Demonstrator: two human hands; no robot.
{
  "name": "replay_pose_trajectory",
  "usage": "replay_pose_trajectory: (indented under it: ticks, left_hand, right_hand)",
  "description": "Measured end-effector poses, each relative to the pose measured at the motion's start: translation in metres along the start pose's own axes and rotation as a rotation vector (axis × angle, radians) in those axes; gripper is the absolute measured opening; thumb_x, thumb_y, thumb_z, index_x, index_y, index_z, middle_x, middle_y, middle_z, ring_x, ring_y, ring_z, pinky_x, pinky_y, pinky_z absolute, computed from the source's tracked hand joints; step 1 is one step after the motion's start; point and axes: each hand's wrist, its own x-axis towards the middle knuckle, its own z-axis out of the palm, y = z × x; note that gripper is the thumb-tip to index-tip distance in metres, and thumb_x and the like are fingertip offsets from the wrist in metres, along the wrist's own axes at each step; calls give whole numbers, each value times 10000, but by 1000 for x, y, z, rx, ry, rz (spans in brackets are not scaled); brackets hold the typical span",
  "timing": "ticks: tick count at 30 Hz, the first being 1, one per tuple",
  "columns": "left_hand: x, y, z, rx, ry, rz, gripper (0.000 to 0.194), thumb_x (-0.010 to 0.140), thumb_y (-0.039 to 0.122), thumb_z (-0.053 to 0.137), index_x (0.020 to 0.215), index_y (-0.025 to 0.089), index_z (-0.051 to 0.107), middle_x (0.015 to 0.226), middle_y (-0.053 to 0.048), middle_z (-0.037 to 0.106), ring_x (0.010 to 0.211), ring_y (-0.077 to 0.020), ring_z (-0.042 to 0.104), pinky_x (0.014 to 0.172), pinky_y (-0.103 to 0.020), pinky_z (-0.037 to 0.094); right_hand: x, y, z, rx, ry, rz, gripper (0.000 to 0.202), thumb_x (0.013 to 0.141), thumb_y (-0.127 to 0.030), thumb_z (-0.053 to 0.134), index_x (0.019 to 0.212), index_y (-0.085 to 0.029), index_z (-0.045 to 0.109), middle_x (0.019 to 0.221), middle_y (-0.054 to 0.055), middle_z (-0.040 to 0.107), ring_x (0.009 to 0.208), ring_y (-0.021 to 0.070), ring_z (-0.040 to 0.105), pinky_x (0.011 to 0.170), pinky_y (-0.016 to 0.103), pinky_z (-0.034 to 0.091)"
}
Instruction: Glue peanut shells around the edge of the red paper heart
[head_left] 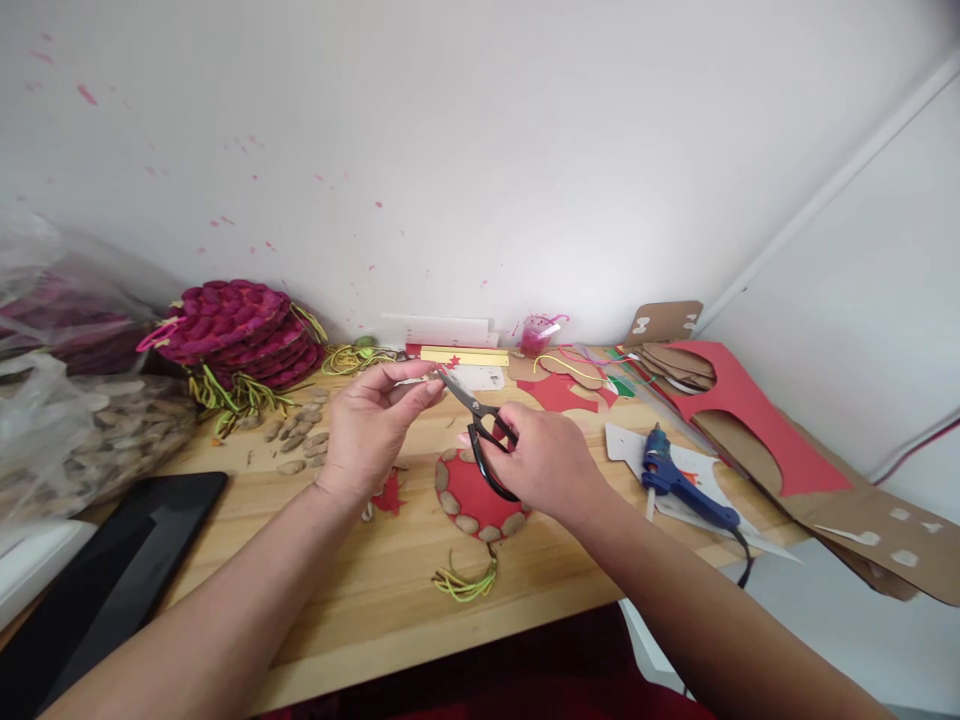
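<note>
My right hand point(551, 455) grips black-handled scissors point(469, 400) by the loops, the blades pointing up and left. The blade tips meet the fingertips of my left hand point(375, 420), which is pinched. Something small and reddish shows at that pinch, too small to make out. Below the scissors lies a red disc point(469, 492) with peanuts around its rim, partly hidden by the handles and my right hand. A yellow-green cord tassel point(469, 580) hangs from its near edge. Red paper scraps point(388, 495) lie beside my left wrist.
Stacked purple discs point(232, 330), loose peanuts point(296, 432) and a bag of peanuts point(127, 425) are at left, above a black tablet-like slab point(172, 530). A blue glue gun point(682, 480) and cut cardboard point(847, 520) lie at right. Red paper point(555, 392) lies behind.
</note>
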Motion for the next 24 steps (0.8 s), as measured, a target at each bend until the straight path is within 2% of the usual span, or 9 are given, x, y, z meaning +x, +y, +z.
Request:
replay_pose_trajectory:
  ticks: [12, 19, 24]
  left_hand:
    - [0, 3, 2, -37, 11, -51, 358, 652, 310, 952, 934, 162, 789, 958, -58, 808, 853, -166, 757, 852, -307, 636]
    - [2, 1, -1, -69, 2, -111, 366, 642, 313, 960, 930, 160, 794, 954, -53, 807, 835, -163, 756, 874, -325, 640]
    - [8, 2, -5, -153, -33, -187, 391, 597, 278, 977, 915, 142, 794, 933, -65, 806, 844, -165, 758, 863, -300, 642]
  right_hand:
    - [2, 3, -1, -39, -35, -6, 427, 920, -597, 638, 736, -216, 577, 661, 9, 641, 606, 166, 504, 570, 309, 211]
    - [6, 8, 2, -61, -50, -25, 429, 924, -570, 638, 693, -220, 546, 625, 4, 601, 585, 160, 462, 560, 316, 185]
    - [9, 12, 2, 28, -17, -24, 460, 903, -585, 658, 667, -220, 508, 613, -10, 588, 560, 142, 447, 553, 304, 206]
